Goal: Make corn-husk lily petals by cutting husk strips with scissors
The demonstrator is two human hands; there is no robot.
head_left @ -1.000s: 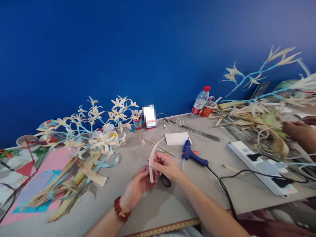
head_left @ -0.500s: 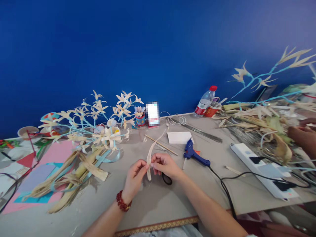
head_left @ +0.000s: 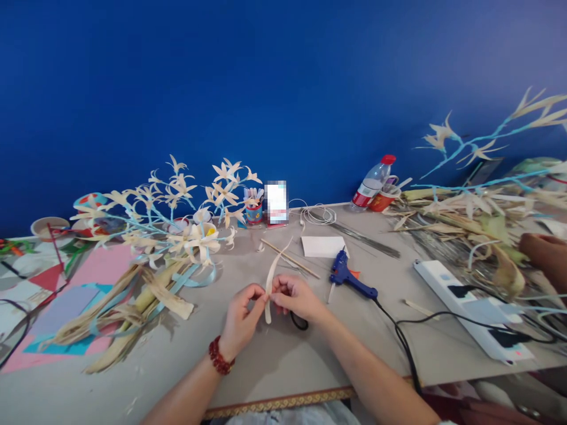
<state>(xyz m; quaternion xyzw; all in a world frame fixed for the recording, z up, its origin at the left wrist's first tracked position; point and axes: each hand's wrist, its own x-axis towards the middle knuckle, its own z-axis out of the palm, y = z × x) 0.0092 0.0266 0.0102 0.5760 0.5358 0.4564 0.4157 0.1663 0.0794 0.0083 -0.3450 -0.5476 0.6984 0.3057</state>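
Left hand (head_left: 241, 311) and right hand (head_left: 299, 295) are close together, thumbs and fingers pinched on the lower part of a pale strip (head_left: 271, 276), held tapered end up above the surface (head_left: 274, 366). Beside the right hand shows a black loop (head_left: 303, 323), partly hidden, with a blue glue gun (head_left: 349, 278) farther right, near a white card (head_left: 322, 246). Dried husks (head_left: 167, 297) and pale flowers (head_left: 202, 237) on blue stems spread to the left, a power strip (head_left: 436, 280) well to the right.
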